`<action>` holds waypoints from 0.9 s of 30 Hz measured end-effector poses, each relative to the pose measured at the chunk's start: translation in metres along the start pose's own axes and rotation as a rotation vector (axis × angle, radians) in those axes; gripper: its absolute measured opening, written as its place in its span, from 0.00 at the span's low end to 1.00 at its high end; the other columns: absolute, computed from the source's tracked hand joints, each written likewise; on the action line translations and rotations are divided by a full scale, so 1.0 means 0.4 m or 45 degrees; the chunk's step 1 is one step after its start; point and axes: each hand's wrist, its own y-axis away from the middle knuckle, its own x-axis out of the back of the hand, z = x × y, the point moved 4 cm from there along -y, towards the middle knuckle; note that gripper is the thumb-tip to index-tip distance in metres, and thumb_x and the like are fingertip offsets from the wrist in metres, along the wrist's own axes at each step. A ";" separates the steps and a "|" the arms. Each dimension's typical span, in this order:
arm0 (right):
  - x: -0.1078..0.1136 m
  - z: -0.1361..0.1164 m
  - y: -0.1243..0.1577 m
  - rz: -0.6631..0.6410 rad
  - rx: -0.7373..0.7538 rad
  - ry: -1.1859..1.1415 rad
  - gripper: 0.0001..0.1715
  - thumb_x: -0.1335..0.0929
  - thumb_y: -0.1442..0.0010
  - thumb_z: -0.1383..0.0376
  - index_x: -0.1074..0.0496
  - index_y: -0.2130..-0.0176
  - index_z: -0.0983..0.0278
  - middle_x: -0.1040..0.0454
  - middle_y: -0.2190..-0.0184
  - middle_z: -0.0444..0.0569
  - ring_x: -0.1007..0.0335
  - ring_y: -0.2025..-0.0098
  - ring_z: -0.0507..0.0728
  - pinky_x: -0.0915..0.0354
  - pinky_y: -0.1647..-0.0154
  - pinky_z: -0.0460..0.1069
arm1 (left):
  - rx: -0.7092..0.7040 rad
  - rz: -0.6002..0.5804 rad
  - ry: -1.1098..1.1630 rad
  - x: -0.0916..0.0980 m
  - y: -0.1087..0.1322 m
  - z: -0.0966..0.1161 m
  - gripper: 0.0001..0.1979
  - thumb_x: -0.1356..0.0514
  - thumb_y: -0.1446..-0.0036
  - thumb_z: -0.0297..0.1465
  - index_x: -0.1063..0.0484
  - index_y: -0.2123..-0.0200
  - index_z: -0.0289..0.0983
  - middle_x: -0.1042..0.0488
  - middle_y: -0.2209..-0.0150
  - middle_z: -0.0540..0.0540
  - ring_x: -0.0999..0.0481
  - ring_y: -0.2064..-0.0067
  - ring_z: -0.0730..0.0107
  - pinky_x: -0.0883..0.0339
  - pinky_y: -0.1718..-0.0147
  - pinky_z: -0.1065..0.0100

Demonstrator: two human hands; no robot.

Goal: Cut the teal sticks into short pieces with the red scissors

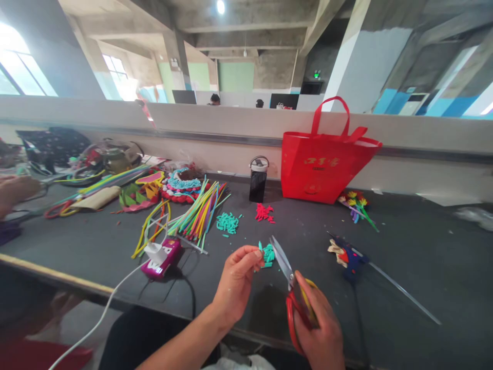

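My left hand [239,277] pinches a small teal piece [261,247] between thumb and fingertips, just above the table. In my right hand [321,329] is a pair of scissors [285,262] with red and yellow handles; its blades point up and left, close to the teal piece but apart from it. Beneath and between the hands lies a small pile of green-teal pieces [269,255]. Farther back sit a second teal pile [227,223] and a pile of red pieces [264,212].
Pipe cleaners [202,210] lie in a bundle at left, near a purple power strip [164,259] with a white cable. A black bottle [258,181] and a red bag [327,164] stand behind. At right rests a glue gun [352,259]. Another person's hand [19,190] shows far left.
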 end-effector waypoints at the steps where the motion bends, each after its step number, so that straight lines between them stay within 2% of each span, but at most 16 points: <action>1: -0.001 -0.004 -0.001 -0.011 0.027 -0.003 0.28 0.35 0.37 0.65 0.37 0.39 0.62 0.24 0.52 0.53 0.26 0.53 0.59 0.30 0.53 0.53 | 0.010 0.000 0.004 -0.001 -0.001 -0.002 0.05 0.33 0.50 0.30 0.23 0.73 0.35 0.28 0.76 0.50 0.34 0.72 0.75 0.41 0.68 0.72; 5: -0.004 -0.017 -0.004 -0.039 0.050 0.018 0.30 0.35 0.38 0.66 0.38 0.38 0.62 0.23 0.58 0.53 0.26 0.61 0.58 0.29 0.58 0.54 | 0.028 0.001 -0.002 -0.005 0.000 -0.007 0.05 0.33 0.51 0.30 0.23 0.73 0.34 0.28 0.76 0.50 0.34 0.72 0.75 0.41 0.68 0.72; 8: -0.007 -0.017 -0.006 -0.062 0.048 0.038 0.30 0.35 0.38 0.66 0.38 0.38 0.62 0.23 0.61 0.51 0.26 0.63 0.58 0.28 0.59 0.54 | 0.035 0.015 -0.026 -0.004 0.003 -0.009 0.05 0.32 0.51 0.31 0.23 0.74 0.34 0.28 0.76 0.50 0.34 0.72 0.75 0.41 0.68 0.72; 10: -0.009 -0.014 -0.005 -0.069 0.071 0.056 0.29 0.35 0.38 0.66 0.37 0.38 0.62 0.22 0.61 0.51 0.25 0.62 0.58 0.28 0.57 0.55 | 0.026 0.021 -0.045 -0.002 0.004 -0.007 0.05 0.32 0.52 0.30 0.23 0.74 0.34 0.28 0.77 0.50 0.33 0.72 0.75 0.41 0.68 0.72; 13: -0.014 -0.010 0.003 -0.071 0.090 0.045 0.27 0.35 0.37 0.66 0.36 0.39 0.61 0.22 0.55 0.52 0.23 0.57 0.59 0.28 0.54 0.54 | 0.020 0.016 -0.050 0.000 0.005 -0.004 0.05 0.33 0.52 0.30 0.23 0.74 0.34 0.28 0.76 0.50 0.33 0.72 0.75 0.41 0.68 0.72; 16: -0.015 -0.004 0.012 -0.059 0.008 -0.034 0.25 0.35 0.36 0.65 0.35 0.40 0.62 0.23 0.50 0.53 0.24 0.53 0.58 0.27 0.53 0.51 | 0.046 -0.009 -0.003 0.000 0.002 -0.003 0.05 0.33 0.51 0.31 0.23 0.73 0.34 0.28 0.76 0.50 0.34 0.72 0.75 0.41 0.68 0.72; 20: -0.005 -0.008 0.009 -0.080 -0.038 -0.091 0.26 0.34 0.37 0.62 0.36 0.40 0.62 0.24 0.49 0.53 0.25 0.52 0.58 0.27 0.53 0.51 | 0.063 -0.099 0.024 -0.003 0.000 -0.004 0.06 0.33 0.49 0.31 0.24 0.72 0.34 0.29 0.74 0.50 0.34 0.71 0.75 0.41 0.67 0.72; 27: 0.009 -0.025 -0.011 -0.056 0.075 -0.040 0.27 0.34 0.37 0.64 0.36 0.40 0.62 0.24 0.51 0.54 0.26 0.52 0.60 0.28 0.55 0.53 | 0.076 -0.128 0.030 -0.009 0.005 -0.011 0.07 0.33 0.48 0.32 0.23 0.71 0.33 0.30 0.73 0.49 0.35 0.70 0.75 0.42 0.66 0.73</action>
